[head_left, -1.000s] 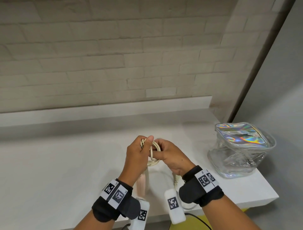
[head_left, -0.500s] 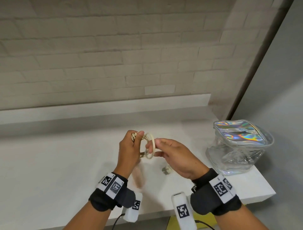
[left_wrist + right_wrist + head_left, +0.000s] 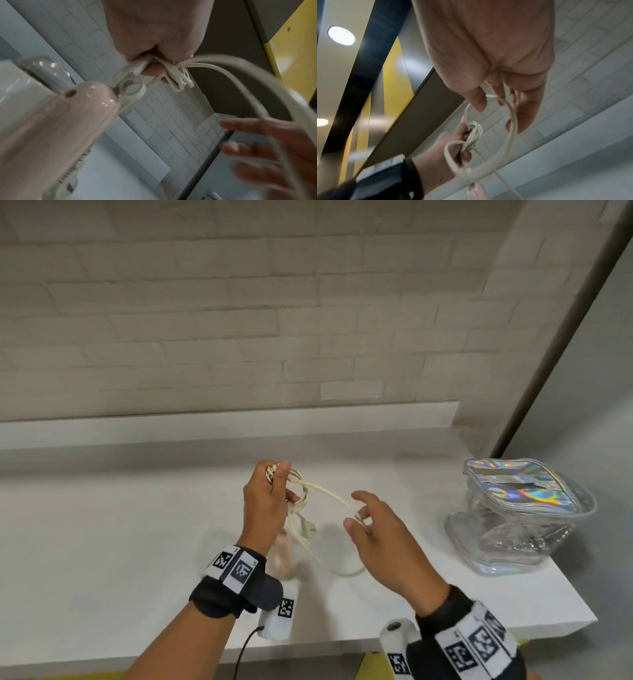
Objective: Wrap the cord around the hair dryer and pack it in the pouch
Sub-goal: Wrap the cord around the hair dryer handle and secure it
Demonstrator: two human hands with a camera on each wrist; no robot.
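Pulled away from the coil it was pinching half a second ago, the right hand (image 3: 376, 529) now draws a length of cord (image 3: 329, 494) out to the right, the strand running over its loosely spread fingers (image 3: 479, 100), thumb and forefinger close on either side of it; whether they actually nip it cannot be told through the blur. Opposite, the left hand (image 3: 265, 501) is clamped on the bundle of loops already gathered, thumb pressed over them at the top, apparently to keep the finished turns from springing apart while the free length is brought round again. From that fist the hair dryer (image 3: 51, 128), pale pink, hangs down by its cord end, its hanging ring (image 3: 132, 88) just below the fingers in the left wrist view; in the head view it shows only as a pink blur beneath the left wrist, above the counter (image 3: 102, 542). A slack loop of cord droops between the two hands toward the counter, and the plug (image 3: 308, 529) dangles near the left hand, so some length is still to be taken up. Well to the right, near the counter's end, the pouch (image 3: 520, 515) stands upright, clear-sided with an iridescent top, within reach for the packing stage; whether its top is open cannot be made out. A pale brick wall (image 3: 239, 320) rises behind the counter.
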